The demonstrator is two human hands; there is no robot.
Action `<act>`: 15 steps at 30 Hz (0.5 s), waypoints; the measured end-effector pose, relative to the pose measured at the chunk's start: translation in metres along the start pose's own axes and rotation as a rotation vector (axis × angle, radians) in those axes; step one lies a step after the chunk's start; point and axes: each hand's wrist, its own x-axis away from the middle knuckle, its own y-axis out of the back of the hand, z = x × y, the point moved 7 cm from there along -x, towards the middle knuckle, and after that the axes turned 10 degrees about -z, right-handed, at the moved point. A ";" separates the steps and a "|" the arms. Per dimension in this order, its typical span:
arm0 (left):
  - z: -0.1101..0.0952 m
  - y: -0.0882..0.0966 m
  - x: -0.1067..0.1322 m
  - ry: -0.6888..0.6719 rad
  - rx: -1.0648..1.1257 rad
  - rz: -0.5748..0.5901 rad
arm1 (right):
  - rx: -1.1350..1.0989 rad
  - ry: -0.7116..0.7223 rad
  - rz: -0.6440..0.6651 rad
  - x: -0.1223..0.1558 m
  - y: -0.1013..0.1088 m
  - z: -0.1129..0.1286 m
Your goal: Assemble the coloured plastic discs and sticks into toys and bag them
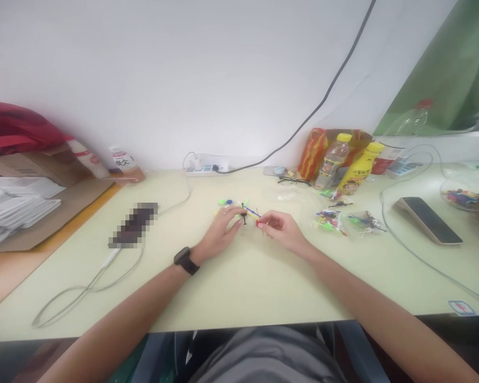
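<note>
My left hand (221,232), with a black watch (187,260) on its wrist, has its thumb and index finger closed around a small black plastic piece (245,217). A thin blue rod (250,211) slants from those fingertips toward my right hand (281,230). Between the right thumb and index finger a small red plastic piece (258,223) is pinched. Yellow and green bits show beside the rod; how the parts join is too small to tell. Just behind the left hand lie a green disc (222,202) and a blue disc (229,202).
Bagged plastic parts (329,219) and another small bag (366,222) lie to the right. Behind them stand a yellow bottle (357,170) and a clear bottle (332,162), near glasses (293,181). A phone stand (429,221) sits farther right. A cabled phone (133,226) lies left.
</note>
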 end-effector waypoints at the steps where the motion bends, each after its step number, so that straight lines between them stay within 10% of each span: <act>1: -0.001 0.001 0.000 -0.045 -0.065 0.007 | -0.019 -0.016 -0.017 -0.001 0.002 -0.002; 9: -0.007 -0.003 0.004 -0.036 -0.093 0.146 | 0.045 -0.063 -0.133 -0.006 0.015 -0.014; 15: -0.033 -0.010 0.011 0.071 0.297 0.251 | 0.430 0.073 -0.162 -0.003 0.022 -0.006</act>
